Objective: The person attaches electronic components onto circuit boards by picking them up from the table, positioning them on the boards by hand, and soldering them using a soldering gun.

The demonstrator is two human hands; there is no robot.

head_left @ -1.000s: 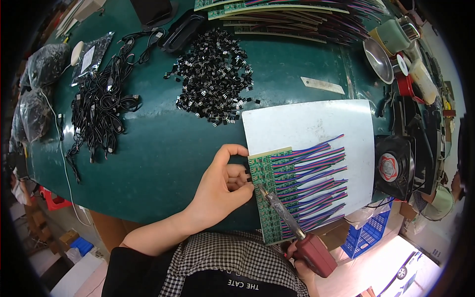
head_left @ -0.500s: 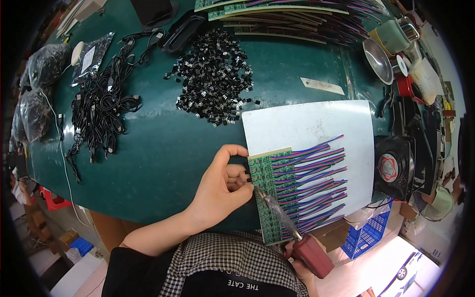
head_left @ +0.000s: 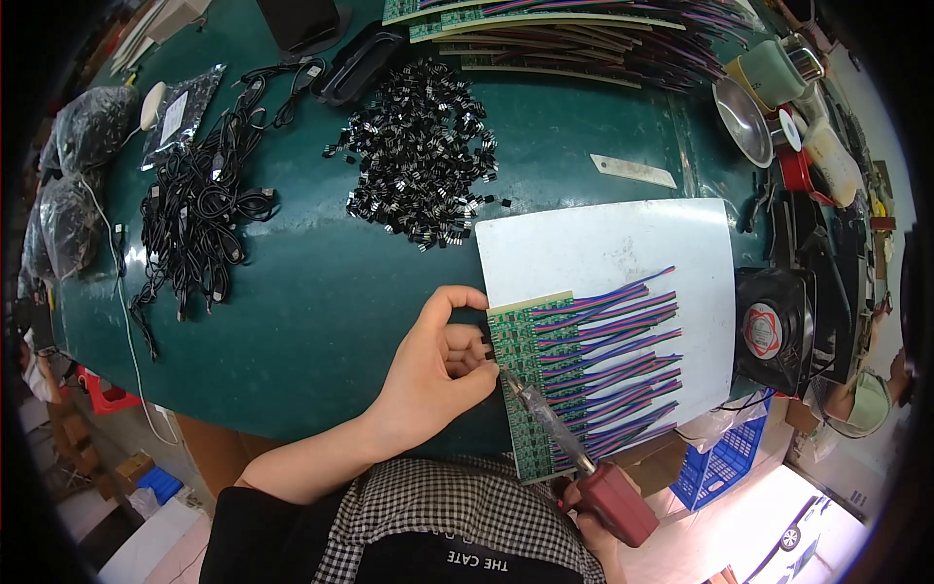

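Observation:
A green panel of circuit boards [head_left: 520,336] lies partly on a white sheet [head_left: 603,238], with bunches of blue, red and black wires [head_left: 623,370] running out to its right. At the panel's left edge my left hand [head_left: 428,375] pinches a small black connector [head_left: 489,353] against the boards. In my right hand [head_left: 595,533], below the panel, is a soldering iron [head_left: 618,501] with a dark red handle. Its tip reaches up and left to the board edge, close to the left thumb. The handle hides most of my right fingers.
A heap of small black connectors [head_left: 418,156] lies ahead on the green table [head_left: 321,331]. Bundled black cables [head_left: 209,200] are left. More wired boards [head_left: 545,39] are stacked at the back. A blade [head_left: 632,169] lies beyond the sheet; a fan [head_left: 775,329] stands right.

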